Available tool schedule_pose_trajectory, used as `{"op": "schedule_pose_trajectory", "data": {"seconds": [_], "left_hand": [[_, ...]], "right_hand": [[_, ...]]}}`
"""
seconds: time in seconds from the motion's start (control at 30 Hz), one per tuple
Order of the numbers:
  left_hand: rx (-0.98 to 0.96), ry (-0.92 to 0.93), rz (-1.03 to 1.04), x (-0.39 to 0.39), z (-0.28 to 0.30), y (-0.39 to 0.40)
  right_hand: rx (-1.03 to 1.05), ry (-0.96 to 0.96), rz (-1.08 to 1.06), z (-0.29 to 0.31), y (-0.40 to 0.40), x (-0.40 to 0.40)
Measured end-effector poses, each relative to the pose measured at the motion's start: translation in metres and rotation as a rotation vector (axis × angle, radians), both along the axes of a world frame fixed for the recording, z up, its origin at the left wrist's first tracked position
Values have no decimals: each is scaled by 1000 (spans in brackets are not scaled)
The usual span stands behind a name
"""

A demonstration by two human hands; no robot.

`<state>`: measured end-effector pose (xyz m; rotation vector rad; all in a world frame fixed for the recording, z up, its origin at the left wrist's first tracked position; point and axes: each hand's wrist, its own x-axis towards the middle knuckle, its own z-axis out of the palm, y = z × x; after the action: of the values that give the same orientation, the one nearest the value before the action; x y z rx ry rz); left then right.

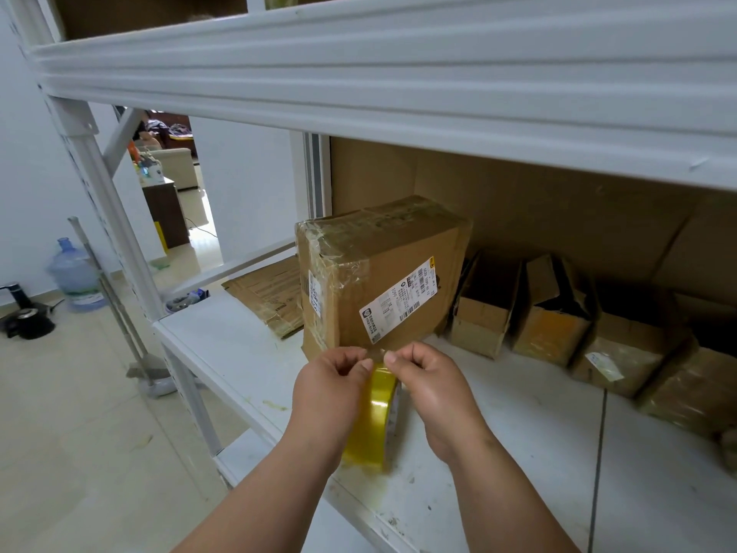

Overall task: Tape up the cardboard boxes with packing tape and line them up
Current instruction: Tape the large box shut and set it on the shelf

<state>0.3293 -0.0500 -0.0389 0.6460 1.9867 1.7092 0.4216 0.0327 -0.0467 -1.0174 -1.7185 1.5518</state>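
— So, what are the hands holding?

— The left hand (333, 387) and the right hand (428, 383) both have fingers curled in, pinching the loose end of the tape at the top of a packing tape roll (377, 417). The roll hangs between the two wrists, upright on edge, just above the front of the white shelf (247, 353).

— How does the roll look?

— Glossy, translucent yellow, with a pale printed core showing on its right side.

— And the box?

— A brown cardboard box (383, 273) stands on end on the shelf, right behind the fingertips. Crinkled clear tape already wraps its top and left edge, and a white shipping label (401, 299) sits slanted on the face toward the camera.

— Anything around it?

— A flattened cardboard sheet (269, 291) lies to its left. To the right, along the back of the shelf, stands a row of smaller boxes (554, 313), some with flaps open. On the floor at the left stands a blue water jug (75, 273).
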Motion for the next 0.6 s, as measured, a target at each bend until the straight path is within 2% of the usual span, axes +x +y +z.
{"op": "schedule_pose_trajectory", "data": {"seconds": [0.1,0.27,0.4,0.53,0.6], "left_hand": [[70,42,-49,-3,1,-3],[-27,439,-118,-6,-2,-8],[1,430,-151,-7,-1,-12],[18,335,-115,-9,0,-12],[3,361,-115,-11,2,-13]], "right_hand": [[-45,9,-24,0,-2,-1],[-46,30,-34,4,-7,0],[30,-21,-32,6,-11,3],[75,-31,-37,9,-17,6],[108,-43,-40,11,-20,8]]}}
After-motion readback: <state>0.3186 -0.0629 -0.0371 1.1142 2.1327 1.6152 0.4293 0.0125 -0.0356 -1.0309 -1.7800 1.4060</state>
